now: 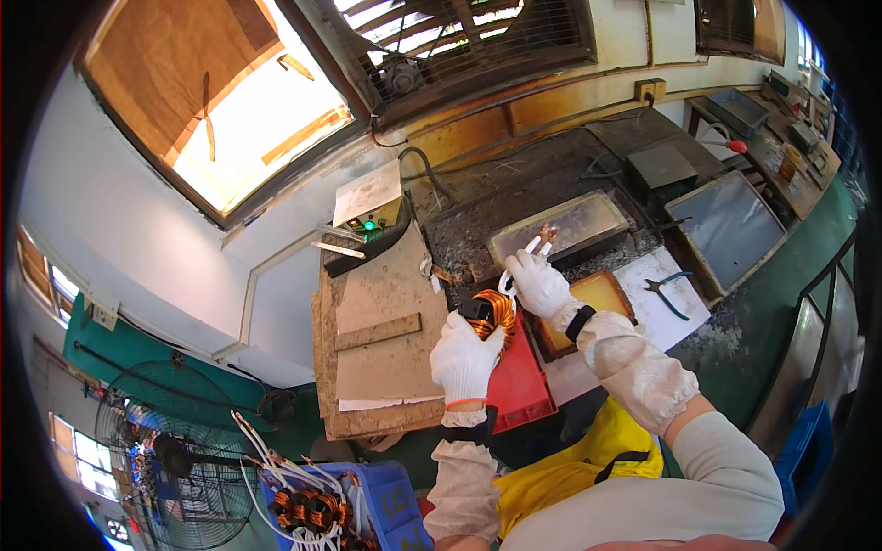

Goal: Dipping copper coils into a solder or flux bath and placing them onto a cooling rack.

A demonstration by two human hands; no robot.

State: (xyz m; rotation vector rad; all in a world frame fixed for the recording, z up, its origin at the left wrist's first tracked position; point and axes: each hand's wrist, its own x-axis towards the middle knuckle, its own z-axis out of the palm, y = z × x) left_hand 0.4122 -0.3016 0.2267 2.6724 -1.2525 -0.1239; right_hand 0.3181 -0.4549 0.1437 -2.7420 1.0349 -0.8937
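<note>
My left hand (467, 360), in a white knit glove, is closed around a coil (500, 314) wound with orange copper wire on a black core. My right hand (540, 286), gloved alike, grips the coil's white-sleeved leads (533, 245). Their copper-coloured ends point away from me, over a rectangular metal-rimmed pot (588, 222) with a dull silvery surface. Whether the ends touch that surface, I cannot tell. Beneath my right wrist is a shallow wooden-framed tray (606, 296) of amber liquid. A red plastic tray (524, 384) lies partly under my left hand.
Blue-handled cutting pliers (668, 296) rest on a white sheet at right. Beyond them stands a framed grey basin (730, 230). A box with a green light (369, 204) stands behind the cardboard-covered board (377, 308). At lower left are a blue crate (390, 507) of coils and a caged fan (170, 450).
</note>
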